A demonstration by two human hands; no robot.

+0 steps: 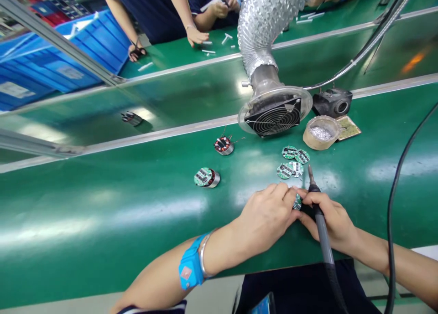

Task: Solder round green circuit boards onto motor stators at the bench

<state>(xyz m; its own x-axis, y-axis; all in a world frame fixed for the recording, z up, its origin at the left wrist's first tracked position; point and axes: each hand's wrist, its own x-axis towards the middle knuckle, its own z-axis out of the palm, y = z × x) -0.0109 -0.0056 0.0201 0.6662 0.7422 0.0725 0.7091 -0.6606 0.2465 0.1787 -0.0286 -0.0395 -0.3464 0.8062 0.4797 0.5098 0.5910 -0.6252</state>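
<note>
My left hand (pixel 265 216) lies on the green bench, its fingers curled onto a small round green circuit board (pixel 297 201) between both hands. My right hand (pixel 333 220) is closed around a soldering iron (pixel 316 204), whose tip points up and away, and its fingers also touch the same board. A blue wrist strap (pixel 190 268) and a bangle sit on my left wrist. Just beyond my hands lie several loose round circuit boards (pixel 290 163). Two motor stators lie further left, one topped with a board (pixel 206 177), one with bare copper windings (pixel 223 146).
A fume extractor fan (pixel 273 115) on a silver flexible duct (pixel 265 22) stands behind the boards. Next to it are a tin of solder wool (pixel 320 132), a sponge pad (pixel 347 127) and a black holder (pixel 332 102). Other people's hands (pixel 195 35) work across the conveyor. Blue crates (pixel 51 63) at far left.
</note>
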